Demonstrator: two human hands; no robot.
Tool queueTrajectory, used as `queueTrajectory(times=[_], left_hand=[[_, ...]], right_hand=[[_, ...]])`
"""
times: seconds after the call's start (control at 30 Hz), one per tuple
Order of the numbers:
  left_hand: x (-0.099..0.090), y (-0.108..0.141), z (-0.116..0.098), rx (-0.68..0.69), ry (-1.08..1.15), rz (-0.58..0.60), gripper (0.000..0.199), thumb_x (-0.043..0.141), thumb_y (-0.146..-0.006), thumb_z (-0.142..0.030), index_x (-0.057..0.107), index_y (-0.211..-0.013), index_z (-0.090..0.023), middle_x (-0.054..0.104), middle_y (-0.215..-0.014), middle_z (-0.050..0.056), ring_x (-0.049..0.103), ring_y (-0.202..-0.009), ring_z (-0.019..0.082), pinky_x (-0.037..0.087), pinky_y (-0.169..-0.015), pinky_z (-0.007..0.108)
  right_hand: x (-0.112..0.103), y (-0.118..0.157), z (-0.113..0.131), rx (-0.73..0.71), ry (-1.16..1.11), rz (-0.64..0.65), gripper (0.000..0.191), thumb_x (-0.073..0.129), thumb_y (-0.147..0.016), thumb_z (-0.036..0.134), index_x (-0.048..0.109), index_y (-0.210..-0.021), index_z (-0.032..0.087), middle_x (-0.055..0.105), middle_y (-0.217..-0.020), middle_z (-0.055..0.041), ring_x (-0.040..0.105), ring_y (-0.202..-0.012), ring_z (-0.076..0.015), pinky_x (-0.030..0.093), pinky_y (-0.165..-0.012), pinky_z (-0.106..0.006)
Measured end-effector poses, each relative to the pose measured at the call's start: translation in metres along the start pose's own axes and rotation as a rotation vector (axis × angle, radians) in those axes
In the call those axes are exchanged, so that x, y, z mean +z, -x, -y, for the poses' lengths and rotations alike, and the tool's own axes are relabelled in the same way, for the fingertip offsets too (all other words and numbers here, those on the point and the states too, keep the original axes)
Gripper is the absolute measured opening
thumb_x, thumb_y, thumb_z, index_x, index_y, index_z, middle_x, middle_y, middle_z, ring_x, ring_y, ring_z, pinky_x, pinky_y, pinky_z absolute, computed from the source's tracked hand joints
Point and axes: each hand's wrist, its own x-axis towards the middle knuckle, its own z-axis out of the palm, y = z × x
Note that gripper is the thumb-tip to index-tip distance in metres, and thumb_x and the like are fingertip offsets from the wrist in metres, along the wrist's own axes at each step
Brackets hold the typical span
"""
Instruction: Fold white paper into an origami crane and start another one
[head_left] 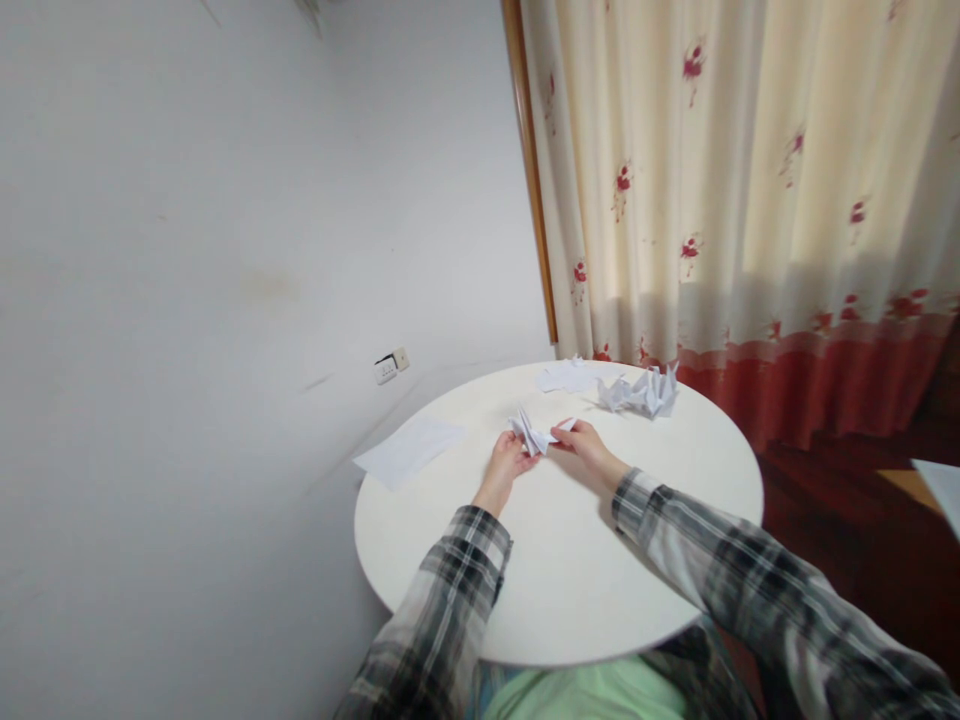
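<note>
A folded white paper figure (531, 434) with pointed parts is held between both hands, over the middle of the round white table (577, 580). My left hand (509, 462) is closed on its left and lower side. The fingers of my right hand (584, 444) pinch the pointed part that sticks out to the right. Several other folded paper figures (643, 391) stand bunched together beyond my right hand, near the table's far right edge.
Flat white paper (411, 448) lies at the table's left edge, partly over it. More paper (566, 376) lies at the far edge. A wall with a socket (385, 371) rises at the left; a flowered curtain (720, 200) hangs behind. Another white surface (941, 490) shows far right.
</note>
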Motion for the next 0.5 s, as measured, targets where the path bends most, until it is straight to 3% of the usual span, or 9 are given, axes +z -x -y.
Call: queueTrajectory(times=[0.37, 0.5], left_hand=[[0.0015, 0.0012, -0.0023, 0.019, -0.046, 0.03, 0.022, 0.056, -0.069, -0.03, 0.046, -0.082, -0.015, 0.06, -0.08, 0.004, 0.06, -0.064, 0.011, 0.047, -0.064, 0.025], [0.0001, -0.0013, 0.0008, 0.05, -0.193, -0.038, 0.023, 0.056, -0.069, -0.034, 0.046, -0.079, -0.016, 0.059, -0.072, 0.002, 0.058, -0.057, 0.009, 0.044, -0.053, 0.02]], right_hand=[[0.0009, 0.0009, 0.0017, 0.001, 0.049, 0.027, 0.026, 0.066, -0.054, 0.033, 0.051, -0.066, 0.015, 0.059, -0.065, -0.0013, 0.056, -0.059, -0.0118, 0.046, -0.064, -0.026], [-0.0021, -0.0032, -0.0025, 0.009, 0.115, -0.047, 0.029, 0.066, -0.055, 0.031, 0.052, -0.075, 0.015, 0.06, -0.068, -0.0025, 0.057, -0.06, -0.0125, 0.044, -0.058, -0.025]])
